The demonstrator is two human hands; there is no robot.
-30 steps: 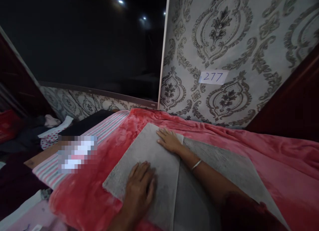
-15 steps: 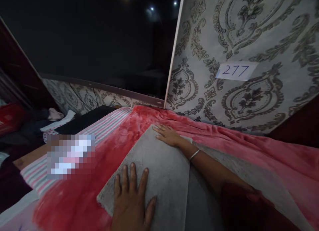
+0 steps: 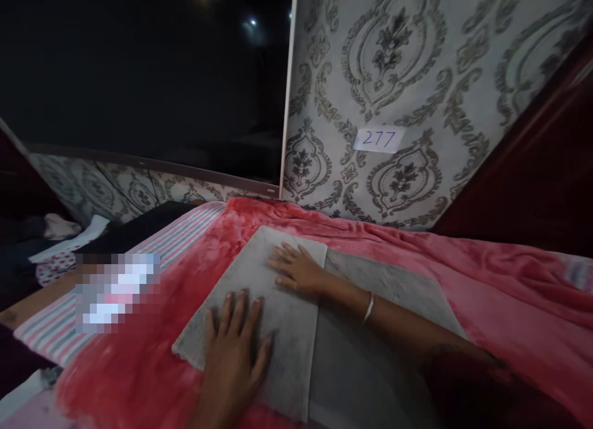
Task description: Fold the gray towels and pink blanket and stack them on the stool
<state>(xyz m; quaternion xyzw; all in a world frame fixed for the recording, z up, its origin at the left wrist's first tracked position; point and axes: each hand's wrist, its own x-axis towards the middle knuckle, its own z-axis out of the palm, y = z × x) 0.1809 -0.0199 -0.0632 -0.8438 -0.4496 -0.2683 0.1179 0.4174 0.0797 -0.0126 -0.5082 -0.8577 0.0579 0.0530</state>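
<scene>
A grey cloth [image 3: 291,330] with a folded-over light flap lies flat on a red plush blanket [image 3: 152,349]. My left hand [image 3: 231,355] rests palm down on the near left part of the flap, fingers spread. Farther off, my right hand [image 3: 299,270] is also palm down on the flap, fingers stretched out and pointing left. A pale bangle [image 3: 369,307] circles that wrist. Under my right forearm the darker layer of the cloth [image 3: 361,367] extends to the right, partly hidden by the arm and sleeve.
A striped cloth [image 3: 194,225] borders the blanket on the left, with a blurred-out patch over it. Behind stand a large dark screen [image 3: 152,77] and a patterned wall [image 3: 319,95] bearing a paper marked 277 [image 3: 378,139]. Other fabrics [image 3: 55,265] lie at far left.
The view has swung to the right. My right hand has slid back from the flap's far edge toward its middle. My left hand stays flat near the same spot on the cloth.
</scene>
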